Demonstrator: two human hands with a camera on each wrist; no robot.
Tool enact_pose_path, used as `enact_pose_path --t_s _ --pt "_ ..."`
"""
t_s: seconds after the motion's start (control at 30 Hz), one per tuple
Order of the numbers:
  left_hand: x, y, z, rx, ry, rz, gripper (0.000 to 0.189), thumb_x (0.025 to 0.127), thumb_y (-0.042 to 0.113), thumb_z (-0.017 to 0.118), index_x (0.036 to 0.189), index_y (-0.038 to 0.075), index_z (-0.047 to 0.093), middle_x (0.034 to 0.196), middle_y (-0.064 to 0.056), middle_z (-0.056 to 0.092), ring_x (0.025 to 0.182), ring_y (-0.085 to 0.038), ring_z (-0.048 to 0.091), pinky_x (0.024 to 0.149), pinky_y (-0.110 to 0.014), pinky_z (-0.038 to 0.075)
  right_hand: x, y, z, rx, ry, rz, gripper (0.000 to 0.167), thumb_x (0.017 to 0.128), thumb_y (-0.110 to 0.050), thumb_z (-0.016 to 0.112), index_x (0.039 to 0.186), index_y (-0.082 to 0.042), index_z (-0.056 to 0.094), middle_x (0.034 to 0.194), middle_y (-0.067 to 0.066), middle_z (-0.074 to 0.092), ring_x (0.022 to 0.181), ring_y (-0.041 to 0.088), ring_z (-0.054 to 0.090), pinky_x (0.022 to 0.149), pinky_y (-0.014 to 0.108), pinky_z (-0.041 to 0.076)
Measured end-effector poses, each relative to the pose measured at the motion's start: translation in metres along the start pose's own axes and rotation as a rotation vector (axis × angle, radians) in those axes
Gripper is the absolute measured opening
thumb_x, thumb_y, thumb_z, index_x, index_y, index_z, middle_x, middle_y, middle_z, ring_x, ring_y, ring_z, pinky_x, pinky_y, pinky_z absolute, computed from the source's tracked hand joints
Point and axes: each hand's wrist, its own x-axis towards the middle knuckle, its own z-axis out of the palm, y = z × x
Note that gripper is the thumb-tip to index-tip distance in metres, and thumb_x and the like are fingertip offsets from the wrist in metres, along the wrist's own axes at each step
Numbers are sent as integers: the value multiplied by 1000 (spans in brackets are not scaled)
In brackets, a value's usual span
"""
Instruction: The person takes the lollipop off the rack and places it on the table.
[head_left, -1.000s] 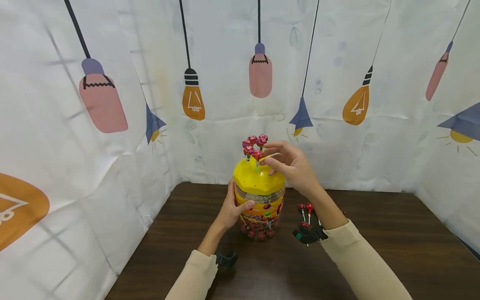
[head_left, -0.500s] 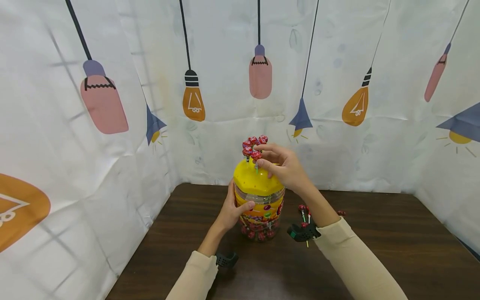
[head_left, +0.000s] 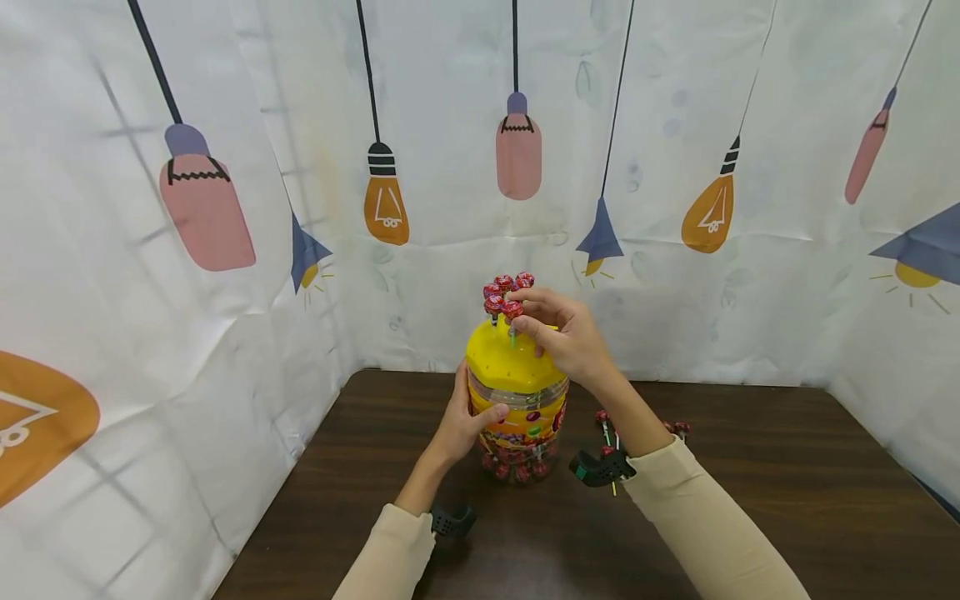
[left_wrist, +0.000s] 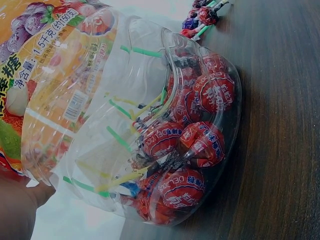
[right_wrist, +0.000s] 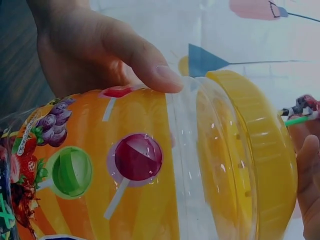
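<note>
A clear plastic jar [head_left: 534, 421] with an orange fruit label and a yellow lid [head_left: 506, 362] stands on the table. My left hand [head_left: 459, 421] grips its left side, the thumb across the front. Several red-wrapped lollipops stand in the lid, heads up. At the nearest lollipop [head_left: 512, 309], whose green stick goes into the lid, my right hand [head_left: 566, 333] pinches with thumb and fingers. In the right wrist view, the right thumb [right_wrist: 310, 170] is beside the lid, and the held head is partly hidden. Wrapped lollipops [left_wrist: 182, 187] lie inside the jar's bottom, seen in the left wrist view.
Loose lollipops [head_left: 604, 417] lie on the dark wooden table [head_left: 780, 467] right of the jar, partly behind the right forearm. More red heads [head_left: 680, 429] show beyond that arm. A white curtain [head_left: 450, 167] printed with lamps surrounds the table's back and left side.
My right hand has moved slightly left and down, closing in on the nearest lollipop. Its forearm has shifted left, uncovering more lollipops on the right. The left hand keeps its grip on the jar.
</note>
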Motion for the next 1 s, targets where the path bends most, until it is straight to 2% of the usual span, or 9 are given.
enact_pose_path --t_s 0.27,0.47,0.8,1.0 --pt "-1 1 1 5 5 -14 94 95 47 70 161 37 5 149 -9 40 127 -26 53 109 -36 48 0 0 1 20 76 -37 30 99 -3 64 128 -1 66 100 21 73 76 18 68 54 29 56" --pt "-2 1 1 11 12 -14 93 95 45 71 161 36 6 149 -9 40 126 -25 53 109 -36 47 -2 0 -1 46 80 -52 29 99 -2 64 128 -1 65 96 23 73 75 17 69 55 30 57" --pt "-2 0 0 -7 1 11 91 97 38 70 162 34 6 149 -10 40 126 -21 54 108 -34 48 -11 0 -6 71 82 -1 31 100 -6 63 131 0 64 99 21 68 76 17 68 60 36 62" --pt "0 1 0 -30 -16 39 91 97 35 70 162 34 6 148 -10 42 126 -20 54 108 -34 49 -15 2 -11 55 103 30 32 101 -5 61 133 -1 62 98 19 65 77 15 68 60 33 62"
